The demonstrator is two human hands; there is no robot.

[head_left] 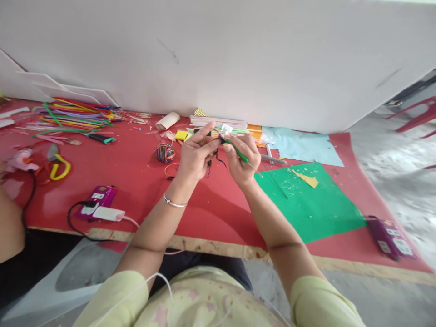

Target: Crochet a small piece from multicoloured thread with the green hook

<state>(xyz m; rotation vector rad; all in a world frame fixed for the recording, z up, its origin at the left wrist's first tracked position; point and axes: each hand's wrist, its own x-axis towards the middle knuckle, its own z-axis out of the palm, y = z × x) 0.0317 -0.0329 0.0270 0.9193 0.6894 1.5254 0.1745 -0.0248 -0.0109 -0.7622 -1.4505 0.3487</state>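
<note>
Slim green-handled tool (pixel 238 151), held aslant, thin metal shaft (pixel 255 170) pointing near and right, dark yarn (pixel 222 141) bunched at the handle's far left end, a loose wavy strand (pixel 221 159) dangling below.

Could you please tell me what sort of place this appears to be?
Probably a craft workspace: the red table holds a multicoloured yarn ball, yellow-handled scissors and a pile of colourful strips.

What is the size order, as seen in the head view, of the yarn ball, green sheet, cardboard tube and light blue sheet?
1. Green sheet
2. Light blue sheet
3. Yarn ball and cardboard tube: too alike to rank
</note>
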